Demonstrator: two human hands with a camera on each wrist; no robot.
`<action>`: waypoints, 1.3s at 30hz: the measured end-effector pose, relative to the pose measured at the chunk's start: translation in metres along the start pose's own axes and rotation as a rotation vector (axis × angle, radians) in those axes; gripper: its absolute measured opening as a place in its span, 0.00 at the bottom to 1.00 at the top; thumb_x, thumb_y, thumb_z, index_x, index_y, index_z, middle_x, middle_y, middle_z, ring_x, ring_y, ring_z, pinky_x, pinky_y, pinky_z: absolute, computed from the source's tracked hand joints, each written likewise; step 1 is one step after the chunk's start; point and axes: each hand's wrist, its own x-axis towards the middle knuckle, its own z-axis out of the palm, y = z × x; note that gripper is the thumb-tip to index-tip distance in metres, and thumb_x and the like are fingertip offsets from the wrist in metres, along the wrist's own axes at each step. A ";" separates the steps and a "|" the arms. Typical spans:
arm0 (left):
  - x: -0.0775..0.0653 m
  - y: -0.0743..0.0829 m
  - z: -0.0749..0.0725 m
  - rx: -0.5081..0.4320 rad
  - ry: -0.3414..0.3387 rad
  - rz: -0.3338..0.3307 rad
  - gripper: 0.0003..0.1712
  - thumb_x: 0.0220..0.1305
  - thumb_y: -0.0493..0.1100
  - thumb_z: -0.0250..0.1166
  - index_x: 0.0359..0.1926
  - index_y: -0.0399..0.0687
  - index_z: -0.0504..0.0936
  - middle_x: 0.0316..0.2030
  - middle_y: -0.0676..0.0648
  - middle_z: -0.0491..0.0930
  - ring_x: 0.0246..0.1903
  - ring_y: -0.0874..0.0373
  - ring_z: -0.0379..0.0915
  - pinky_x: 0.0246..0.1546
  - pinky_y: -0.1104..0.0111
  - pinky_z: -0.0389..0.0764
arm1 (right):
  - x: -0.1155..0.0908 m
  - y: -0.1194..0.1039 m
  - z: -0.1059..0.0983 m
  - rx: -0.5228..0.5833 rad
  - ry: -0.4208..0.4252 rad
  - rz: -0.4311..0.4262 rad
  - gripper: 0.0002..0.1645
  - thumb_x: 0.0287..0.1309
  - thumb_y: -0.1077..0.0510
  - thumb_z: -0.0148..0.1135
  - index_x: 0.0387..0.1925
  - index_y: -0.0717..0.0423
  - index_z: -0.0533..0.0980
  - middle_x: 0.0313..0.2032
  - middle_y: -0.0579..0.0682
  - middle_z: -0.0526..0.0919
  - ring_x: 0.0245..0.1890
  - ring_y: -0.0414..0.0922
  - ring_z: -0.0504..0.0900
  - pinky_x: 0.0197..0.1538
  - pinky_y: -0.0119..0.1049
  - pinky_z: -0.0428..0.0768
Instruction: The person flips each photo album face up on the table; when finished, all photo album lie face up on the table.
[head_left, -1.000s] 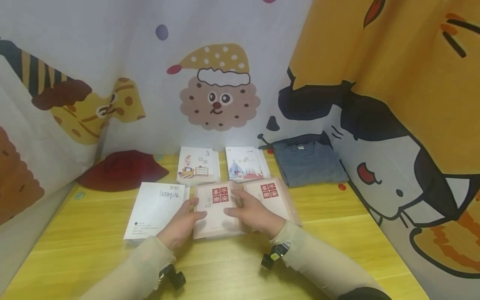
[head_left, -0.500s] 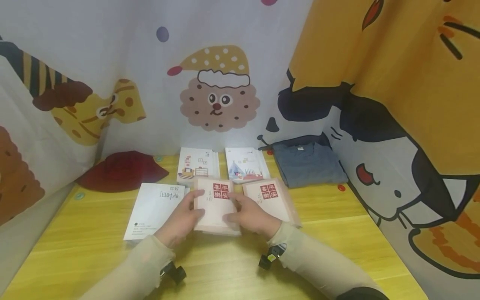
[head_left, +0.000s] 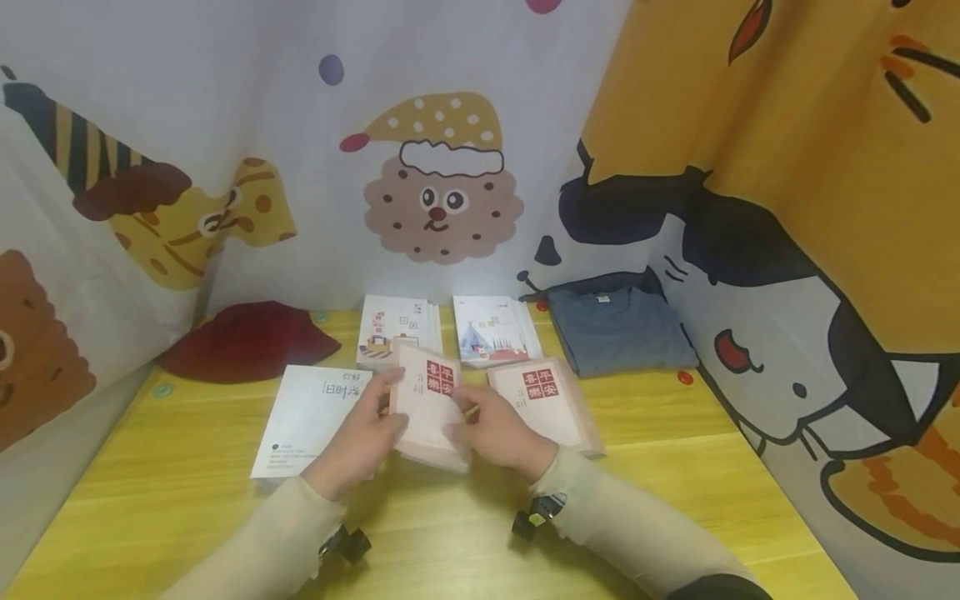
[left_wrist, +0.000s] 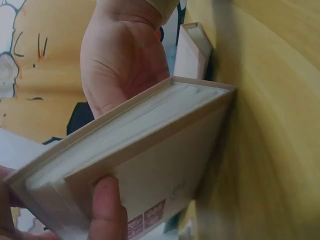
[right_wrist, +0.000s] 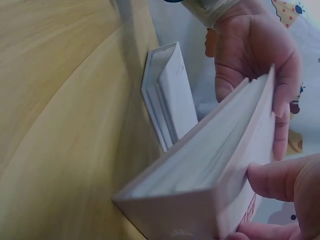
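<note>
A pale pink hardcover book [head_left: 426, 417] with red characters on its cover is held tilted over the table's middle. My left hand [head_left: 360, 429] grips its left edge, thumb on the front cover. My right hand [head_left: 498, 429] pinches the right edge, its thumb [right_wrist: 272, 182] on the cover in the right wrist view. There, the book's lower corner is close to the tabletop. In the left wrist view the page block [left_wrist: 125, 135] shows between the two covers. A matching pink book [head_left: 551, 408] lies just right of my right hand, and a white book [head_left: 300, 425] lies left of my left hand.
Two white illustrated books, one left [head_left: 386, 325] and one right [head_left: 491, 329], lie behind the held book. A dark red hat [head_left: 251, 342] is at the back left, a folded grey-blue shirt [head_left: 618, 329] at the back right. A printed curtain [head_left: 270, 75] hangs behind the yellow wooden table [head_left: 660, 492].
The held book has risen from the table and turned, its right side tipping back so the cover looks narrower. Both hands have kept hold of it and drawn slightly closer together.
</note>
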 end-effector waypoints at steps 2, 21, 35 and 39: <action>-0.001 0.004 0.000 -0.041 -0.008 0.020 0.43 0.75 0.36 0.54 0.84 0.57 0.48 0.75 0.28 0.64 0.63 0.35 0.77 0.57 0.50 0.86 | 0.000 -0.002 0.000 -0.020 -0.005 -0.009 0.37 0.64 0.55 0.72 0.71 0.61 0.73 0.52 0.57 0.86 0.42 0.45 0.86 0.43 0.37 0.87; 0.016 -0.027 0.019 0.089 -0.119 -0.025 0.43 0.75 0.46 0.63 0.84 0.50 0.54 0.71 0.36 0.72 0.66 0.36 0.75 0.62 0.44 0.82 | -0.011 -0.013 -0.014 0.355 0.018 0.061 0.41 0.75 0.48 0.59 0.80 0.59 0.59 0.63 0.67 0.79 0.51 0.57 0.88 0.52 0.47 0.89; 0.014 -0.030 0.021 0.156 -0.100 -0.111 0.45 0.75 0.49 0.63 0.84 0.47 0.53 0.81 0.30 0.53 0.79 0.31 0.52 0.78 0.37 0.53 | -0.012 0.006 -0.033 -0.013 0.021 0.084 0.43 0.64 0.66 0.65 0.79 0.54 0.65 0.65 0.61 0.79 0.39 0.47 0.86 0.44 0.46 0.90; 0.015 -0.030 0.021 0.116 -0.062 -0.142 0.46 0.74 0.48 0.62 0.84 0.45 0.50 0.82 0.30 0.49 0.80 0.32 0.46 0.79 0.38 0.48 | -0.014 0.008 -0.032 -0.012 -0.012 0.122 0.40 0.66 0.66 0.64 0.78 0.54 0.66 0.63 0.65 0.79 0.29 0.45 0.84 0.27 0.41 0.88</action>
